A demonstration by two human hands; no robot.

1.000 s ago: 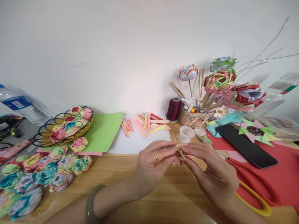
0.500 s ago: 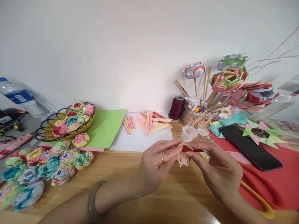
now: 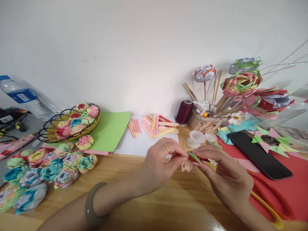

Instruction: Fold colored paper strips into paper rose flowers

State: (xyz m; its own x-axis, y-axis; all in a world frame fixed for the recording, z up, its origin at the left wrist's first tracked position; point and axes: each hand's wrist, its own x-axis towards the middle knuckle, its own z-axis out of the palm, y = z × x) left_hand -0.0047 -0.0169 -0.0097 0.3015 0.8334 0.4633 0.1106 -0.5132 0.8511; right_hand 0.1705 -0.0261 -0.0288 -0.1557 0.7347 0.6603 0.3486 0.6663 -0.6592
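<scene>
Near the middle front, my left hand [image 3: 160, 166], with a ring and a bangle on its arm, pinches the left side of a small bundle of folded paper [image 3: 193, 157] in red and green. On the bundle's right side, the thumb and fingers of my right hand [image 3: 225, 173] are closed. A folded peach paper piece [image 3: 187, 166] shows just below the fingertips. Part of the bundle is hidden by the fingers. Just behind the hands stands a clear spool [image 3: 195, 138], with fine thread beside it.
Behind lie folded strips [image 3: 154, 124] on white paper and a maroon thread cone [image 3: 184, 111]. Paper flowers [image 3: 51, 170] and a yellow basket [image 3: 52, 131] are at left. At right are a phone [image 3: 260, 155], scissors [image 3: 267, 202] and a wooden holder [image 3: 204, 121].
My left fingers have shifted their hold on the bundle, and more of its red and green paper shows. The whole view has shifted slightly.
</scene>
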